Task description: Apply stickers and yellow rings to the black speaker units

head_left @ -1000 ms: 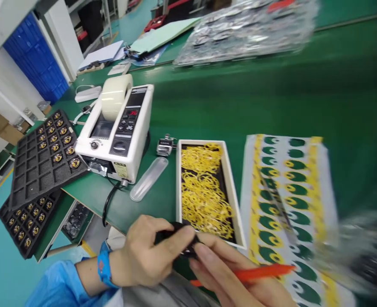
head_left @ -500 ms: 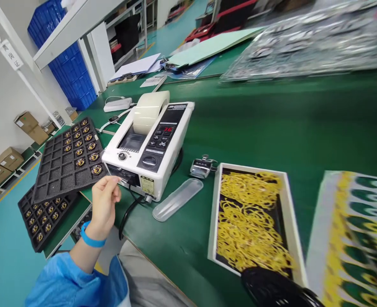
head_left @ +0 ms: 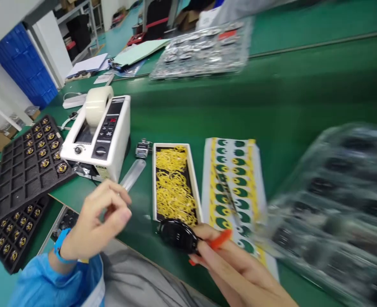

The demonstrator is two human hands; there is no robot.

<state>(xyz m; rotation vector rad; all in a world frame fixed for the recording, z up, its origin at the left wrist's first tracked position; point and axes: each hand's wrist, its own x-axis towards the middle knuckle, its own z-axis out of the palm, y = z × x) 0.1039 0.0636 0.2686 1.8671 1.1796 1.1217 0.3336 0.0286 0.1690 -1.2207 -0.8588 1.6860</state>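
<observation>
My right hand [head_left: 236, 264] grips a glossy black round piece [head_left: 178, 235] by its edge, over the near end of the rubber-band box. An orange-red strip [head_left: 220, 239] shows by its fingers; what it belongs to is unclear. My left hand [head_left: 103, 215], with a blue wristband [head_left: 59, 245], is raised in front of the white tape dispenser [head_left: 116, 145]. Its fingers are curled in, and anything between them cannot be made out. Beyond that hand a clear plastic strip [head_left: 133, 174] lies on the bench. A white-rimmed box [head_left: 193, 183] holds yellow rubber bands [head_left: 174, 192].
Black foam trays [head_left: 14, 170] with round badge-like pieces are at the left. A metal tally counter [head_left: 143, 149] stands behind the strip. Tweezers [head_left: 225, 187] rest on a green-and-yellow sticker sheet [head_left: 208, 170]. Clear blister trays lie at the right [head_left: 332, 221] and back [head_left: 204, 51].
My left hand has drawn away from the dispenser's outlet towards me and right. The view has swung right, bringing my right hand and the right-hand blister tray into sight.
</observation>
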